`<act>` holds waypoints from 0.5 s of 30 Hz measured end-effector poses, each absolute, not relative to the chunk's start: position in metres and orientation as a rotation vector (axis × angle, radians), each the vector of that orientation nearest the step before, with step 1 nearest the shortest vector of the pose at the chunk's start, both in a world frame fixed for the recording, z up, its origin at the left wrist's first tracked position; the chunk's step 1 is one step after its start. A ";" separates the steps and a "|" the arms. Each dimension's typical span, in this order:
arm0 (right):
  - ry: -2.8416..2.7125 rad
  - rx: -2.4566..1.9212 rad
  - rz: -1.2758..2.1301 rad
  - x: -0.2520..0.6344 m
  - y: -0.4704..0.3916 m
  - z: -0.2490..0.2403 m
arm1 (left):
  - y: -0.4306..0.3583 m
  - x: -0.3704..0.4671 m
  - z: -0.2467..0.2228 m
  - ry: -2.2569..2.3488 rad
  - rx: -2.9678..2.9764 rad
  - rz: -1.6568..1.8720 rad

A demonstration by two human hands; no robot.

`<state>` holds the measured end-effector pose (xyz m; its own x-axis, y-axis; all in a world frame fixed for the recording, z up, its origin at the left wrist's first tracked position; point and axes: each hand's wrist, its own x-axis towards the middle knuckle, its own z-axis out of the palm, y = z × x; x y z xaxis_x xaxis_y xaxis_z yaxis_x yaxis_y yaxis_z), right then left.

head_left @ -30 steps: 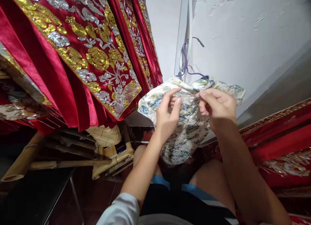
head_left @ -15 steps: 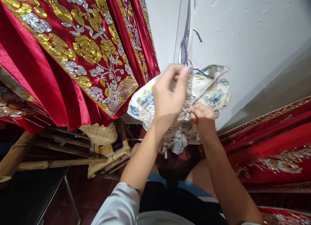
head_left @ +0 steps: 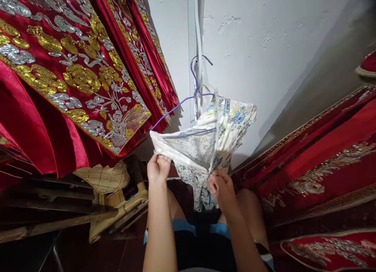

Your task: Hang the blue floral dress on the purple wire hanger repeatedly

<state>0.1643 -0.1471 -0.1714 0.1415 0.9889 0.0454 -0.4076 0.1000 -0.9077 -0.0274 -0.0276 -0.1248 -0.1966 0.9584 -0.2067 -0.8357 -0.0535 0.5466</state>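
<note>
A white blouse-like garment [head_left: 188, 166] with blue and yellow flowers hangs on a thin purple hanger [head_left: 176, 106], its neckline gaping so the lining shows. My left hand [head_left: 159, 169] is closed on the garment's edge at the left, just below the hanger's left end. Lower down at the middle front, my right hand [head_left: 220, 184] pinches the cloth where the two front edges meet. The garment's left shoulder area lies by the hanger's tip, and the lower folds dangle between my knees.
Red cloth with gold and silver sequins [head_left: 84, 78] hangs at the left, close to the garment. More red embroidered fabric [head_left: 323, 178] is on the right. A bamboo chair [head_left: 117, 221] stands at lower left. Behind the hanger is a white wall [head_left: 249, 41] with a vertical white cable [head_left: 197, 29].
My left hand has come down and left from near the hanger and now grips the garment's left edge. The neckline is spread wider, uncovering more of the hanger. My right hand stays at the front.
</note>
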 end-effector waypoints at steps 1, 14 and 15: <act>-0.800 -0.896 1.239 0.164 -0.150 -0.172 | -0.035 -0.020 -0.132 0.700 0.190 1.616; -1.005 -1.197 1.402 0.200 -0.165 -0.194 | -0.087 0.020 -0.148 0.649 0.630 1.550; -1.072 -1.237 1.444 0.201 -0.165 -0.196 | -0.092 0.022 -0.142 0.635 0.679 1.525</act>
<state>0.2014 -0.1646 -0.1956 -0.0691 0.9797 -0.1882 -0.1034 -0.1947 -0.9754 0.0222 -0.0916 -0.1422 -0.0382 0.9982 0.0470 -0.6703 -0.0605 0.7397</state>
